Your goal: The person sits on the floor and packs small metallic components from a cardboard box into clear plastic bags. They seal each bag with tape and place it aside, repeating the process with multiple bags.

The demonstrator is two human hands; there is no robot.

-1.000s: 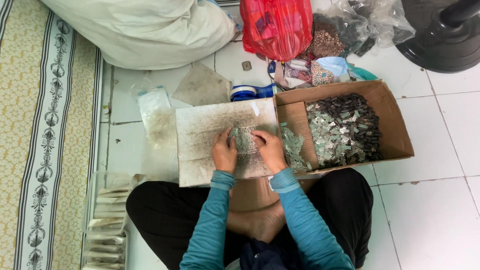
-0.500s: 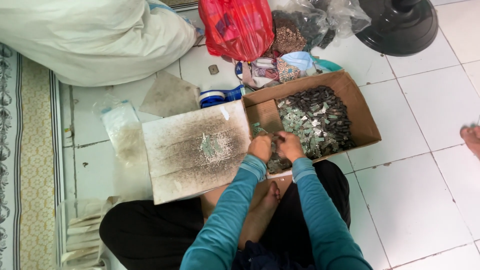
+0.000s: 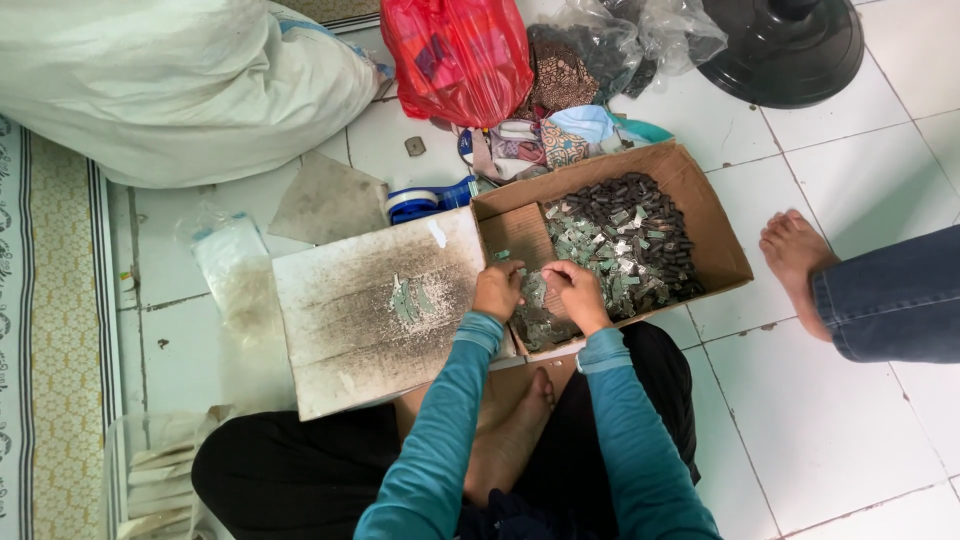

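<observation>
Both hands, left hand (image 3: 497, 291) and right hand (image 3: 577, 291), dip into a cardboard box (image 3: 715, 235) at two o'clock, fingers closed around small metal pieces (image 3: 620, 235); a dirty board (image 3: 340, 330) lies at nine o'clock.

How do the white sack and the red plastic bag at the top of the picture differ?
The white sack is much bigger and lies slumped on its side; the red plastic bag is smaller and bunched up. The sack is opaque and dull; the bag is glossy and partly see-through. Both sit filled on the tiled floor.

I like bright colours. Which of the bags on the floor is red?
The shiny plastic bag at the top, between the big white sack and the clear bag.
</observation>
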